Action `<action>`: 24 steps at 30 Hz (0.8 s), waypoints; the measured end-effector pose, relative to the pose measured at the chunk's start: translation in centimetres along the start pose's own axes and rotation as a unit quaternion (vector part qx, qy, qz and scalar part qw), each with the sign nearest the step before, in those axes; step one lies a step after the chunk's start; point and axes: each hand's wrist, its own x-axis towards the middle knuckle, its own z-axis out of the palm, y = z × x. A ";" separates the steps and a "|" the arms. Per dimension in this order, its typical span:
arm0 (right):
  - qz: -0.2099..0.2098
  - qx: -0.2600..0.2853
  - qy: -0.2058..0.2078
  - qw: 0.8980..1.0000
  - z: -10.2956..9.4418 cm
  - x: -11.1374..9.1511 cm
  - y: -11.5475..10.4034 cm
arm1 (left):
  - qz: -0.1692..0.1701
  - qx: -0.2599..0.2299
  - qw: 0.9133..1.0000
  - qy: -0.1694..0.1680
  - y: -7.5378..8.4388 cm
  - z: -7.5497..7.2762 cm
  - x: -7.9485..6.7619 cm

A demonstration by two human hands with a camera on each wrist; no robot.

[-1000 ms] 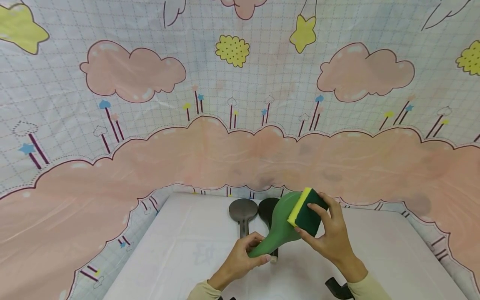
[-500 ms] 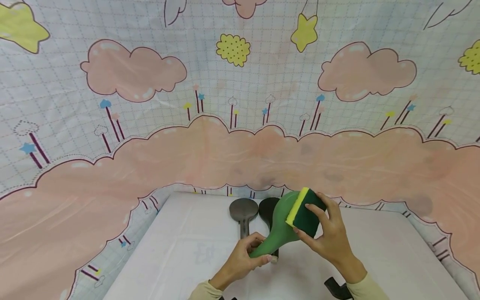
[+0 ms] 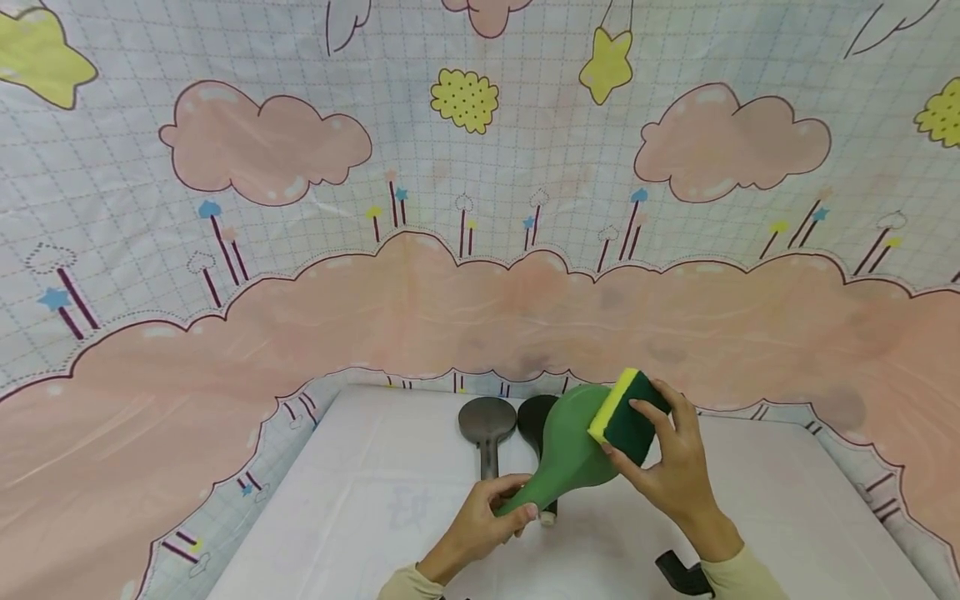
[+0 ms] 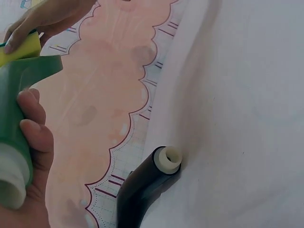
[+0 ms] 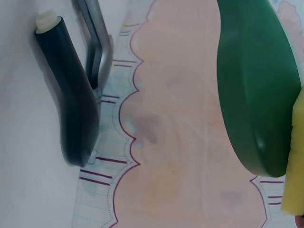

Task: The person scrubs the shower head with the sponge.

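A green shower head (image 3: 573, 442) is held up above the table, its broad head tilted up to the right. My left hand (image 3: 480, 525) grips its handle near the lower end; the handle's white end fitting (image 4: 12, 183) shows in the left wrist view. Between the thumb and fingers of my right hand (image 3: 686, 475) is a yellow sponge (image 3: 615, 404) with a dark green scouring side. The yellow side lies against the right edge of the green head; the right wrist view shows the sponge (image 5: 294, 166) touching that rim.
A grey shower head (image 3: 487, 419) and a black shower head (image 3: 531, 417) lie side by side at the back of the white table (image 3: 360, 492); the green one partly covers the black one. Behind hangs a patterned cloth (image 3: 480, 317). A black angular piece (image 3: 682, 575) shows by the right wrist.
My right hand and the sponge have shifted a little to the right and up along the green shower head. My left hand keeps its grip, with a slight shift of the thumb.
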 end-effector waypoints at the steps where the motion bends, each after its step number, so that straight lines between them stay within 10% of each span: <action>1: 0.002 -0.001 -0.001 1.000 0.1 -0.1 0.0 | -0.002 -0.006 1.000 -0.004 0.0 0.0 0.0; 11: -0.021 0.029 0.017 0.999 0.9 0.1 -0.4 | -0.090 -0.200 0.975 -0.043 0.6 0.8 0.2; 24: -0.035 0.022 -0.003 0.999 1.9 -1.1 -1.4 | -0.118 -0.230 0.966 -0.021 0.7 0.7 0.7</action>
